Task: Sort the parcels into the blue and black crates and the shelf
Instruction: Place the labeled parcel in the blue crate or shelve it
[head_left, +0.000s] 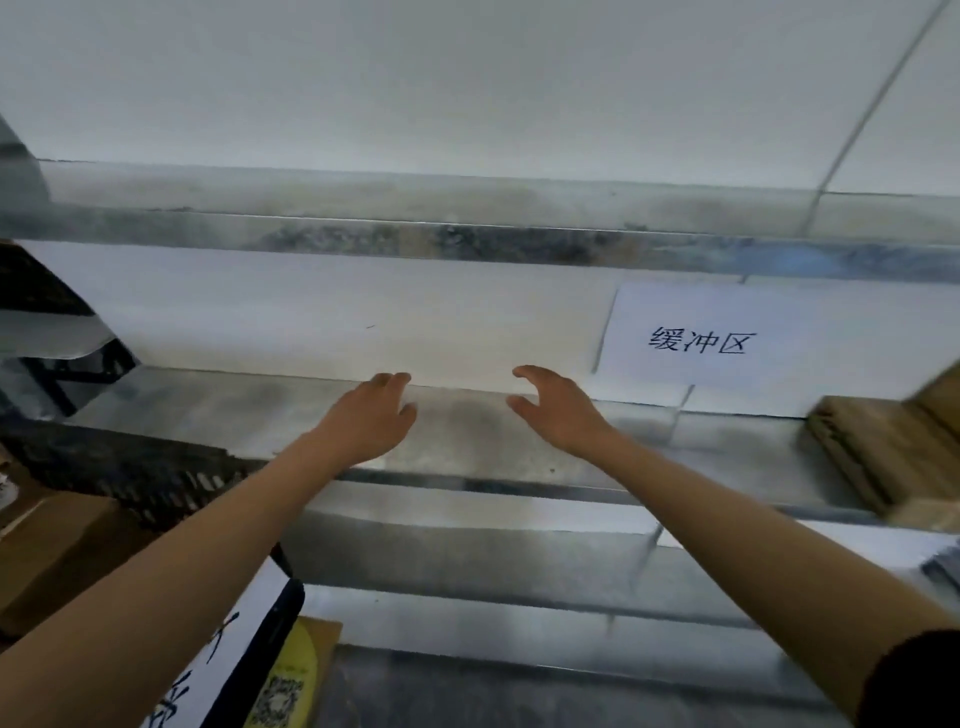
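Both arms reach forward over the middle board of a metal shelf (467, 447). My left hand (371, 415) hovers above the board, fingers relaxed and empty. A short way to its right, my right hand (553, 408) is also empty, thumb and fingers spread apart. Nothing lies between the two hands. A brown cardboard parcel (893, 447) sits on the same board at the far right. At the left edge a black crate (135, 473) stands with a cardboard parcel (52, 545) in front of it.
A white paper sign with printed characters (701, 343) hangs on the wall behind the shelf, right of the hands. Another white sign (208, 670) and a yellow-labelled parcel (296, 675) show at the bottom left. Shelf boards run above and below.
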